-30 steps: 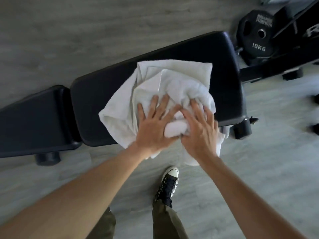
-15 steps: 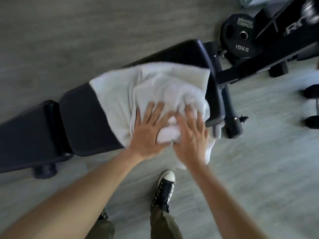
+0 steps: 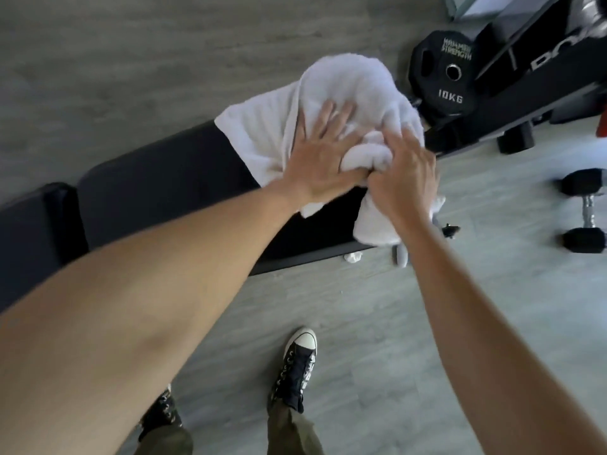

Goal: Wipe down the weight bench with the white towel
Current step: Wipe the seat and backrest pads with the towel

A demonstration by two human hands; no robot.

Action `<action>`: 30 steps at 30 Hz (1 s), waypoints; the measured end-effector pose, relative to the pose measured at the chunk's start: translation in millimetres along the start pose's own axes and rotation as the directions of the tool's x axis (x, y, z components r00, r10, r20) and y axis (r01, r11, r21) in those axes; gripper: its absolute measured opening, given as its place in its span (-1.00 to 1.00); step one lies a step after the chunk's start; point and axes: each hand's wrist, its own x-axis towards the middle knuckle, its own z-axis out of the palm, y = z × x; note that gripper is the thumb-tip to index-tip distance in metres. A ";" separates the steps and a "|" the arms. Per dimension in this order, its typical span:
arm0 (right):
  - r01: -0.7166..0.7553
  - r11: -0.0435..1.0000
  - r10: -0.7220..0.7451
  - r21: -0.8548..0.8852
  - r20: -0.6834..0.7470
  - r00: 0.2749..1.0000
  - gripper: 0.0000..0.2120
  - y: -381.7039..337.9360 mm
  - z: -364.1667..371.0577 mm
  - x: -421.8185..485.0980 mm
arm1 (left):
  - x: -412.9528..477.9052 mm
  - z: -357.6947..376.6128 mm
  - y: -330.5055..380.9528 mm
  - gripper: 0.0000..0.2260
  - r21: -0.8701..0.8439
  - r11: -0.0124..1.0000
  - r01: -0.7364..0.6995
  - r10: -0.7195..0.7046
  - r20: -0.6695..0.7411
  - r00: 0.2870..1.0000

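A black padded weight bench (image 3: 170, 188) runs from the left edge toward the upper right. The white towel (image 3: 348, 90) is bunched over its right end and hangs over the near side. My left hand (image 3: 323, 152) lies flat on the towel with fingers spread, pressing it onto the pad. My right hand (image 3: 402, 182) is closed around a bunched fold of the towel at the bench's right end. The end of the pad is hidden under the cloth.
A black 10KG weight plate (image 3: 450, 80) leans against a black rack frame (image 3: 542, 77) just past the bench's end. A dumbbell (image 3: 586, 211) lies on the grey floor at the right. My two black sneakers (image 3: 297, 366) stand near the bench.
Both hands have pushed the towel along the bench to its right end. The towel is more bunched, and more bare black pad shows to its left.
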 end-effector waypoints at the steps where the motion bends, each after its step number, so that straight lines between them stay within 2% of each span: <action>1: -0.009 0.999 0.008 -0.033 -0.010 1.000 -0.16 0.0 7.9 -27.0 | -22.5 9.0 -2.5 -0.24 0.013 0.998 -0.053 0.054 -0.027 0.998; 4: -0.015 0.996 0.016 -0.083 0.014 1.000 -0.20 -20.7 25.6 -106.8 | -97.3 26.3 -25.0 -0.23 0.030 0.985 -0.170 0.171 -0.062 0.983; 6: 0.036 0.992 -0.022 -0.122 0.113 0.993 -0.19 -46.2 42.9 -138.9 | -144.7 30.4 -51.3 -0.23 0.023 0.993 -0.116 0.118 -0.088 0.989; 9: 0.193 0.980 -0.175 -0.052 0.238 0.955 -0.20 -93.6 80.1 -151.5 | -211.2 33.3 -92.3 -0.23 -0.021 0.996 0.090 -0.092 -0.163 0.982; 11: 0.345 0.939 -0.320 -0.019 0.324 0.890 -0.20 -132.3 102.8 -148.9 | -244.7 33.8 -125.4 -0.22 -0.025 0.970 0.242 -0.242 -0.202 0.949; 15: 0.637 0.768 -0.567 -0.069 0.390 0.726 -0.32 -210.4 134.9 -118.6 | -273.7 24.7 -181.0 -0.28 -0.119 0.860 0.496 -0.509 -0.259 0.821; 18: 0.700 0.711 -0.623 -0.071 0.400 0.672 -0.40 -248.8 150.0 -75.2 | -246.5 5.4 -215.6 -0.35 -0.190 0.748 0.636 -0.664 -0.238 0.709; 21: 0.634 0.773 -0.596 0.002 0.345 0.725 -0.56 -258.3 142.2 -30.0 | -195.4 -15.8 -240.9 -0.39 -0.130 0.773 0.621 -0.633 -0.226 0.740; 22: 0.619 0.786 -0.581 -0.004 0.339 0.740 -0.56 -251.9 134.5 -15.9 | -177.1 -22.0 -239.2 -0.40 -0.123 0.789 0.602 -0.613 -0.218 0.760; 24: 0.593 0.805 -0.547 -0.036 0.343 0.764 -0.48 -226.5 115.6 7.1 | -142.0 -35.0 -216.7 -0.38 -0.127 0.825 0.551 -0.566 -0.173 0.806; 26: 0.543 0.838 -0.503 -0.052 0.313 0.806 -0.43 -189.6 91.9 21.0 | -111.6 -43.4 -179.7 -0.27 -0.130 0.857 0.499 -0.513 -0.120 0.850; 30: 0.390 0.918 -0.372 -0.076 0.182 0.910 -0.32 -104.4 43.4 29.4 | -57.1 -28.6 -101.7 -0.12 -0.118 0.931 0.346 -0.355 -0.067 0.932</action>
